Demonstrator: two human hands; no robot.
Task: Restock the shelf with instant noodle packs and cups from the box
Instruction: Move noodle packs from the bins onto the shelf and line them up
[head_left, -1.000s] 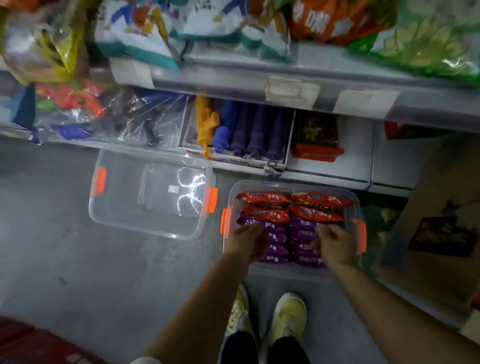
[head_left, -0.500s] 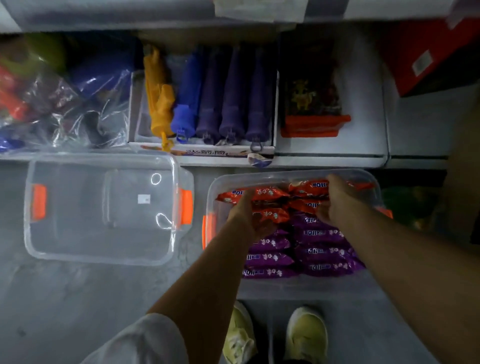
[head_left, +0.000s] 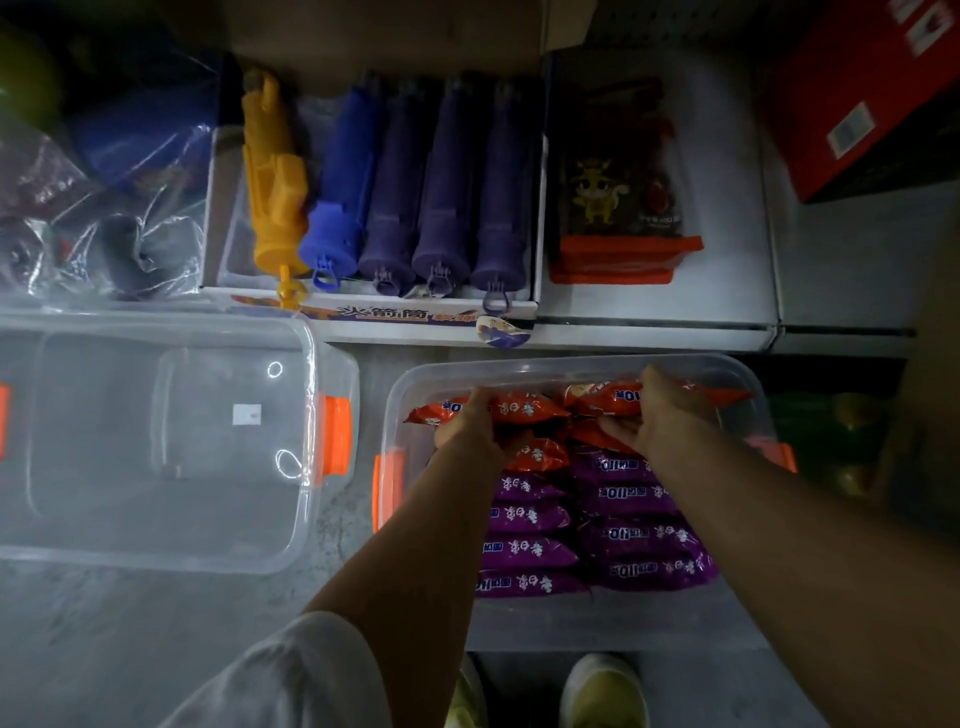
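Observation:
A clear plastic box with orange latches stands on the floor in front of me. Orange noodle packs fill its far end and purple noodle packs its near end, in two rows. My left hand grips the orange packs of the left row. My right hand grips the orange packs of the right row, fingers curled over their top. The bottom shelf lies just beyond the box.
The box's clear lid lies on the floor to the left. On the shelf stand a carton of yellow, blue and purple tube toys, an orange-edged pouch, plastic bags at left and a red carton at right. My shoes are below.
Both hands moved from the purple packs at the near end to the orange packs at the far end and closed on them. My head bent lower toward the box.

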